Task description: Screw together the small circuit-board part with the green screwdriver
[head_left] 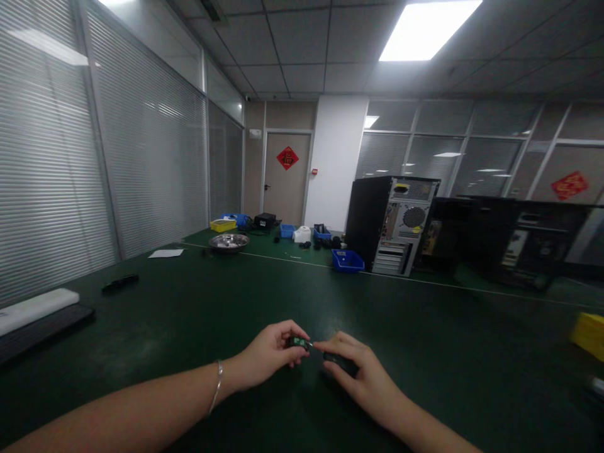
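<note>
My left hand (268,353), with a silver bracelet (218,387) on its wrist, pinches a small dark part with green on it (299,342) between thumb and fingers. My right hand (355,367) is wrapped round a dark-handled tool (340,363). The tool's thin metal tip points left and reaches the edge of the small part; whether it touches is too small to tell. Both hands are over the green table (226,314), near its front middle.
Computer tower (399,226) at the back right, beside a blue tray (348,260). Further back are a metal bowl (229,241), a yellow tray (223,224) and a white object (302,234). Leftward lie a black item (120,282) and a keyboard-like object (42,330); rightward, a yellow object (589,335).
</note>
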Motion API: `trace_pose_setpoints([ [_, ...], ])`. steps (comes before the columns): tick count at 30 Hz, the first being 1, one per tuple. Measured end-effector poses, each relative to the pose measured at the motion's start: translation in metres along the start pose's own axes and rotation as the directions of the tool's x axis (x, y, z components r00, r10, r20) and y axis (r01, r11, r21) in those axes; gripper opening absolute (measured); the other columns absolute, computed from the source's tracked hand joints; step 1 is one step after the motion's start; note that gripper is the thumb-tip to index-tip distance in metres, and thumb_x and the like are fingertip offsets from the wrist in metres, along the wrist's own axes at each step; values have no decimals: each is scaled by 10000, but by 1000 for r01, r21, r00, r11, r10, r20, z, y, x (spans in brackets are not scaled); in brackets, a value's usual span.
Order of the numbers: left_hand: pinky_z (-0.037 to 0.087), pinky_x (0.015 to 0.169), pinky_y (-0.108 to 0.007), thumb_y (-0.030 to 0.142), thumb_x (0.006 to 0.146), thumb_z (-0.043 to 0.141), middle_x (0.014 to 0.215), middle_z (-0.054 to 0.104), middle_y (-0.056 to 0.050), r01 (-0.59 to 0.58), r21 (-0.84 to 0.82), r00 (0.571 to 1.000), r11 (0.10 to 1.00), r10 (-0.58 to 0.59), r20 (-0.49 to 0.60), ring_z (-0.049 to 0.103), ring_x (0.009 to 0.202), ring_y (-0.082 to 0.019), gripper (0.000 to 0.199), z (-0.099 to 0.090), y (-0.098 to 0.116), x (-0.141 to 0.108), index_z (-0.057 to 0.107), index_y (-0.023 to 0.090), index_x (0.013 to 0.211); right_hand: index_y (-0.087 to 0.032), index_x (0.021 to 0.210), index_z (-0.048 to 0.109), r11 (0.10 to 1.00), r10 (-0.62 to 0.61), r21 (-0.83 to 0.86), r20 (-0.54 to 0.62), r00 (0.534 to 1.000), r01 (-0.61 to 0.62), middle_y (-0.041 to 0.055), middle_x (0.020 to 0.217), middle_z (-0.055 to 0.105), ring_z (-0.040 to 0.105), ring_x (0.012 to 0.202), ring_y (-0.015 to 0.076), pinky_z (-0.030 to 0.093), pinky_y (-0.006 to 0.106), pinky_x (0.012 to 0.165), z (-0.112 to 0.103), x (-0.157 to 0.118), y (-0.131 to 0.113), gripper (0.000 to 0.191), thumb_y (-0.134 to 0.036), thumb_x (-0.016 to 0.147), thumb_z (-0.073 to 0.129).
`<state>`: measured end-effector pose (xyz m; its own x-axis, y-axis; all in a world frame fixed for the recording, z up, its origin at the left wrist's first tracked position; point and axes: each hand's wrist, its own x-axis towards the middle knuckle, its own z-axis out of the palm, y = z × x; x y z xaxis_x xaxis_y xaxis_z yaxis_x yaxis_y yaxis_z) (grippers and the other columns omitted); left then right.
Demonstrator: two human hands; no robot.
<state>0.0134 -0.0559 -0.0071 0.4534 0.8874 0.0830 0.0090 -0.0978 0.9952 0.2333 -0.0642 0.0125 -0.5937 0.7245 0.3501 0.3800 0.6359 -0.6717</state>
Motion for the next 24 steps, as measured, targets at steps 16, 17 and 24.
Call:
trace_pose_setpoints([
  [16,460,620,-284,258,655,739,758,654,-44,-13,-138,999,990,8,-34,600,634,-133,318,2,-3,3,598,105,895,-246,1157,615,1000,-26,-11,13,1000,27,59,957,616,578,887,187,449,299,799,1,-2,-3,293,-240,881,519],
  [17,461,615,-284,265,653,741,751,654,-43,-10,-144,999,990,5,-35,601,628,-132,324,2,-5,4,598,105,895,-248,1160,614,1000,-28,-12,16,999,28,60,958,616,578,884,187,451,299,796,1,-2,-2,294,-240,884,513],
  [24,468,617,-287,272,649,746,741,653,-41,-17,-149,999,989,11,-40,600,625,-131,328,1,-8,8,607,106,895,-247,1161,614,999,-17,-26,32,999,18,68,942,620,582,866,194,464,304,776,1,1,1,298,-238,883,506],
])
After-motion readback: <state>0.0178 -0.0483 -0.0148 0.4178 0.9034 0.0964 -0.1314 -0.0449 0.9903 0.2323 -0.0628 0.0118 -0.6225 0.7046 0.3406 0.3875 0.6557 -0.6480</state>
